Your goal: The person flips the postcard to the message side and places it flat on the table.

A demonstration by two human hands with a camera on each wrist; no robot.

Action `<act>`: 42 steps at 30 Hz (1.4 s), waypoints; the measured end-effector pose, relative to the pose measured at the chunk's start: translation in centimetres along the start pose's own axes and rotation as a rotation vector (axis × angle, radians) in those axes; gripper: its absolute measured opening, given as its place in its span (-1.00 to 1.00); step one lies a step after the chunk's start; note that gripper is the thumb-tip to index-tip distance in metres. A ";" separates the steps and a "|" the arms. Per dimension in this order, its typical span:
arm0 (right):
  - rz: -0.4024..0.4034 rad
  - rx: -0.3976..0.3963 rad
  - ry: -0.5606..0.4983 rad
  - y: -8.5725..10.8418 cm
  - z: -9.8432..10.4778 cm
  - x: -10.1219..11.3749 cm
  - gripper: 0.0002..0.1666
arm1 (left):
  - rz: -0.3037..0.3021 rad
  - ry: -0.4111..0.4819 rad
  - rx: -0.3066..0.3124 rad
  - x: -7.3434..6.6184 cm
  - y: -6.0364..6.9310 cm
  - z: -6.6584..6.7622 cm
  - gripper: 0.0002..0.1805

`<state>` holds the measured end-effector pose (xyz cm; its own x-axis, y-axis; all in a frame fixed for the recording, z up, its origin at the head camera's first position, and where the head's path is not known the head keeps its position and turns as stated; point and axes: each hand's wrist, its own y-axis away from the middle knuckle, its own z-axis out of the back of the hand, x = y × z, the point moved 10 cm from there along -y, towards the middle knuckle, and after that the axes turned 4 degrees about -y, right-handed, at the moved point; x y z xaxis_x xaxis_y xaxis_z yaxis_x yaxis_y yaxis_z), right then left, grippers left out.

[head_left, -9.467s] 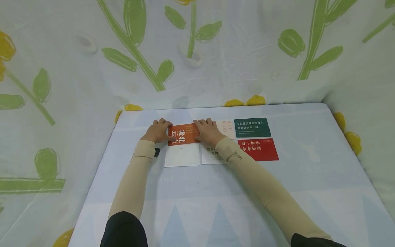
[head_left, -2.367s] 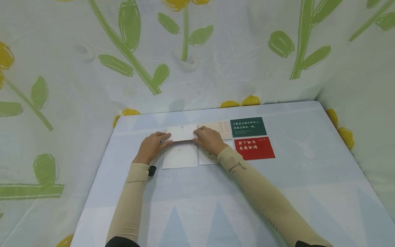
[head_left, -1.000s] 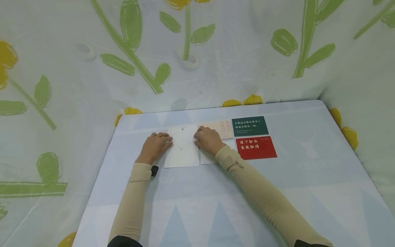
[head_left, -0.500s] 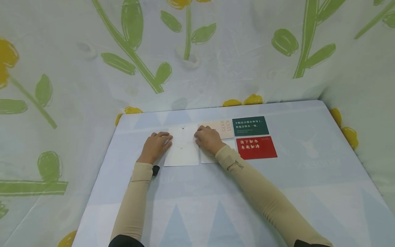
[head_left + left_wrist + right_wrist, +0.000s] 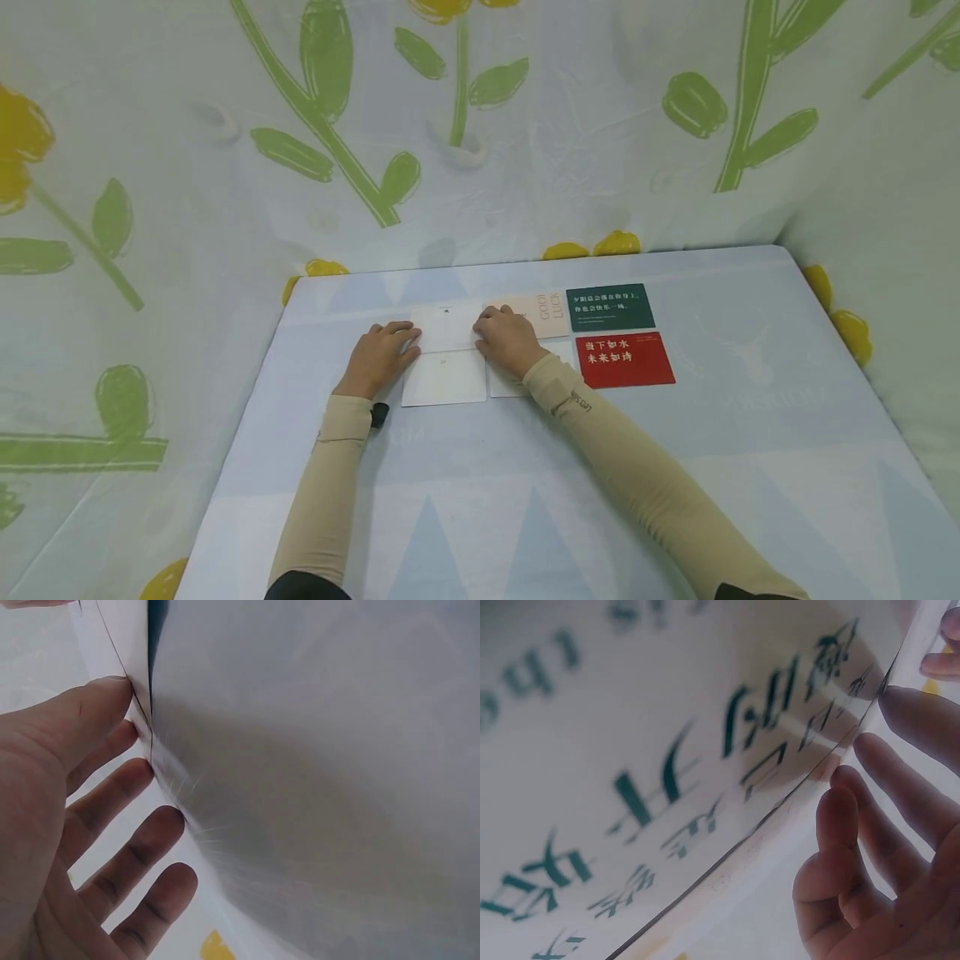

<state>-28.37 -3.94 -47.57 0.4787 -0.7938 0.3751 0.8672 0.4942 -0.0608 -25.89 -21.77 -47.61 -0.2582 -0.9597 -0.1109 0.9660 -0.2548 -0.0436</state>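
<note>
Two plain white cards lie at the left of a grid of cards, an upper white card (image 5: pixel 447 329) and a lower white card (image 5: pixel 444 380). My left hand (image 5: pixel 377 360) is at the upper card's left edge, its fingers loosely extended. In the left wrist view, its thumb (image 5: pixel 105 701) touches a card edge. At the upper card's right edge is my right hand (image 5: pixel 508 340), fingertips down and some fingers bent. It partly covers a cream card (image 5: pixel 546 315) marked GOOD LUCK and a white card with dark lettering (image 5: pixel 630 802).
A green card (image 5: pixel 611 307) and a red card (image 5: pixel 626 360) form the grid's right column. The table (image 5: pixel 675 483) has a pale blue and white patterned top. A flower-print curtain (image 5: pixel 570 167) hangs behind it and at its sides.
The upper left card earlier showed an orange face; it now shows white. It was tilted with its near edge raised, and now lies flat. Lately both hands have barely moved.
</note>
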 end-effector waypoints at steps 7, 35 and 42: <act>-0.001 0.010 -0.006 0.0 -0.2 -0.1 -0.63 | 0.008 -0.015 0.005 0.0 0.0 0.0 -0.54; -0.055 -0.023 -0.161 3.9 3.7 -1.2 -0.39 | -0.089 0.089 -0.186 -4.3 1.9 2.3 -0.47; -0.051 -0.068 -0.164 5.6 5.3 -2.5 -0.32 | -0.132 0.071 -0.151 -7.0 1.7 1.9 -0.41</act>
<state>-25.43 2.72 -43.93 0.4097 -0.7461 0.5248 0.8998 0.4253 -0.0978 -22.41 -15.73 -45.03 -0.3876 -0.9071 -0.1641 0.9122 -0.3518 -0.2100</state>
